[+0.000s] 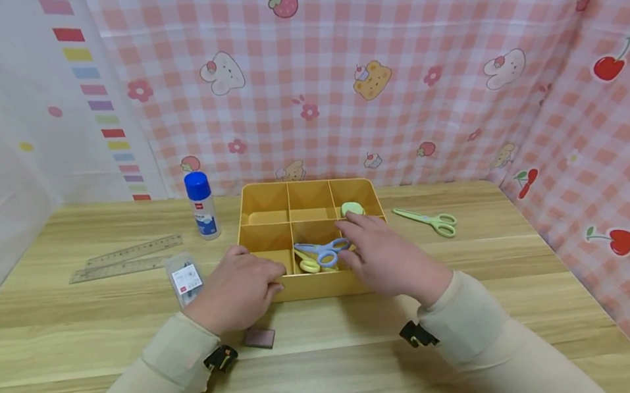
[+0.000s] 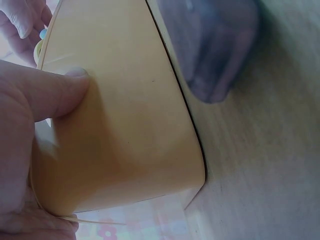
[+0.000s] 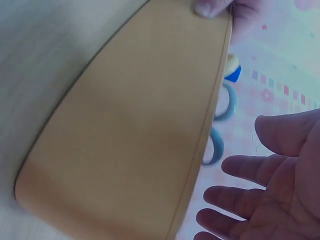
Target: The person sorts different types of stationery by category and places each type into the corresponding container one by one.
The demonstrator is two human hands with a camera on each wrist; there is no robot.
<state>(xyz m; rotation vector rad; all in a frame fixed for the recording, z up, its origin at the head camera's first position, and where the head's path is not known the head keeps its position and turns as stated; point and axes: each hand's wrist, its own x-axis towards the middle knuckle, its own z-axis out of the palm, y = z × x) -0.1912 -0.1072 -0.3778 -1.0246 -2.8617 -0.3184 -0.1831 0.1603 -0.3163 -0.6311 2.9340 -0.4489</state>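
Note:
My left hand [image 1: 241,287] grips the front left corner of an orange compartment box [image 1: 316,285]. In the left wrist view its thumb lies against the box's front wall. My right hand [image 1: 390,254] hovers over the box's right side, fingers spread and apart from the front wall in the right wrist view. Blue scissors [image 1: 322,248] and yellow-handled scissors [image 1: 309,265] lie in the front middle compartment. A rounded pale green object [image 1: 352,208] sits in the right part of the box, partly behind my right fingers. The front right compartment is mostly hidden by that hand.
Green scissors [image 1: 430,220] lie right of the box. To the left stand a blue-capped glue bottle [image 1: 204,214], two clear rulers [image 1: 120,260] and a small clear packet [image 1: 184,279]. A small brownish-purple block [image 1: 259,338] lies in front.

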